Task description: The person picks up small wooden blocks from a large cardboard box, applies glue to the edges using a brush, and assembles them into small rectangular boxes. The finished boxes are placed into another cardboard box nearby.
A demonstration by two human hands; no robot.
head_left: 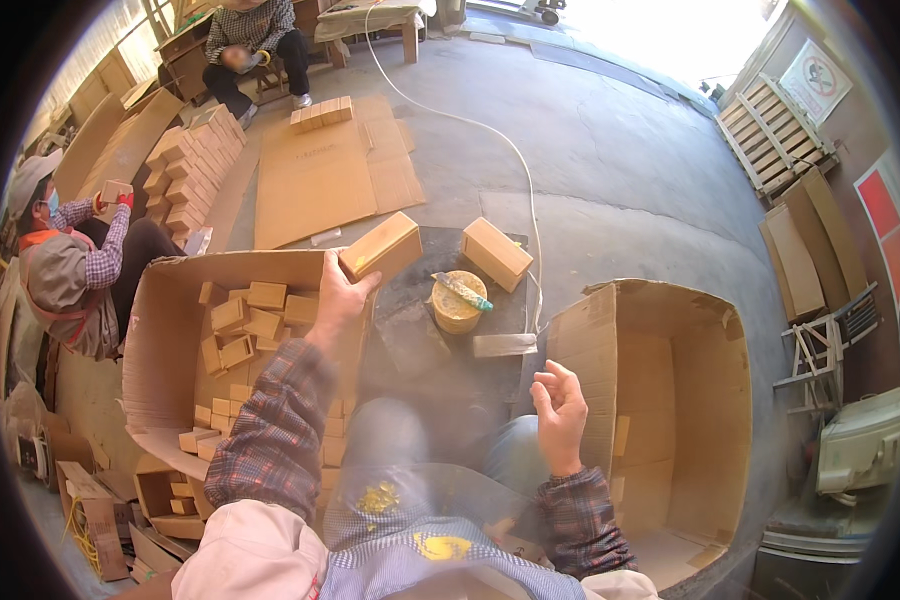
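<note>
Checked apron below, left hand around a tan block, right hand empty, loosely curled.

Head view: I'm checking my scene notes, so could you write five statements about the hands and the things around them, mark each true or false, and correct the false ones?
1. The left hand holds a tan block. True.
2. The right hand also grips a block. False: no block shows in the right hand; its fingers are loosely curled.
3. A teal-handled tool lies across the top of a round tub. True.
4. The left carton has no blocks in it. False: many loose blocks lie in it.
5. At the far left, a co-worker holds something block-shaped. True.
</note>
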